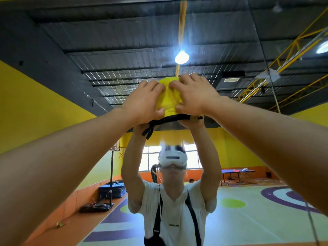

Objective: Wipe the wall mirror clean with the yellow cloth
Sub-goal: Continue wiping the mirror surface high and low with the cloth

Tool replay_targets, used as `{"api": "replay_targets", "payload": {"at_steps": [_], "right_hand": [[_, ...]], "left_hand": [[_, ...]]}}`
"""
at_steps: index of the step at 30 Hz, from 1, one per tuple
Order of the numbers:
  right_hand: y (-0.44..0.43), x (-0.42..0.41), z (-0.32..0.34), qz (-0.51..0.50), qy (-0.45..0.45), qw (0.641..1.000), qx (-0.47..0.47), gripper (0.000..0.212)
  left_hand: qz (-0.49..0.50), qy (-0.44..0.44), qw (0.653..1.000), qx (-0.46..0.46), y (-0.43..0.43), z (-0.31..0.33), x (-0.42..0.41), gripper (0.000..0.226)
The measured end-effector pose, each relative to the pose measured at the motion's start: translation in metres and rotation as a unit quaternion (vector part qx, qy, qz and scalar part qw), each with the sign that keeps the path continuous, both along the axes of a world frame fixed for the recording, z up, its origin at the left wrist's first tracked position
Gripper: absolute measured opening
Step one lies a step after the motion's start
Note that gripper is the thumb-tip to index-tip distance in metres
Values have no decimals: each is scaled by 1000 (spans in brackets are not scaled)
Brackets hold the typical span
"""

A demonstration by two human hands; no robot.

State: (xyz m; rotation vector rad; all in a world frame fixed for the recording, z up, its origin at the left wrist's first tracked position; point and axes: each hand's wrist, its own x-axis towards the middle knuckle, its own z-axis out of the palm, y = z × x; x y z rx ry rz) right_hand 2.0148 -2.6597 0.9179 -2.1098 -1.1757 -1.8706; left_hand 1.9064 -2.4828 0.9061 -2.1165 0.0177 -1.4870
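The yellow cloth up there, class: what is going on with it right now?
A person presses the yellow cloth flat against the wall mirror with both bare hands, arms raised overhead. The left hand and right hand sit side by side on the cloth, fingers spread over it. The mirror reflects the person in a white headset and a sports hall behind.

Two hands [144,101] [194,94], one yellow cloth [170,96]
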Motion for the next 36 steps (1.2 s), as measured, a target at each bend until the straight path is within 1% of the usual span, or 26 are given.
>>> {"api": "replay_targets", "payload": {"at_steps": [3, 5, 10, 13, 17, 20, 24, 27, 31, 36], "right_hand": [[0, 8, -8, 29, -26, 999, 14, 56], [-12, 17, -8, 43, -28, 998, 21, 53], [-67, 57, -11, 51, -27, 997, 51, 52], [-94, 77, -13, 51, -31, 996, 72, 52], [-90, 79, -21, 56, -29, 994, 90, 46], [-84, 79, -43, 57, -19, 992, 111, 48], [-84, 80, -83, 57, -33, 990, 125, 47], [-82, 76, -111, 35, -36, 992, 112, 47], [-84, 67, -151, 25, -15, 996, 88, 49], [-84, 55, -202, 26, 31, 997, 59, 52]], "left_hand": [[-18, -39, 999, 1, -5, -5, 10, 60], [-34, -52, 998, -1, -15, -7, 20, 60], [-47, -52, 997, 22, -70, -9, 54, 49], [-28, -32, 999, 20, -102, -8, 73, 52], [-14, -28, 999, 28, -105, -13, 74, 53], [-11, -26, 999, 38, -104, -25, 71, 49], [-47, -29, 997, 55, -95, -60, 73, 49], [-57, -44, 996, 55, -87, -96, 74, 49], [-64, -50, 995, 51, -82, -143, 72, 51], [-65, -17, 996, 52, -74, -197, 61, 50]]}}
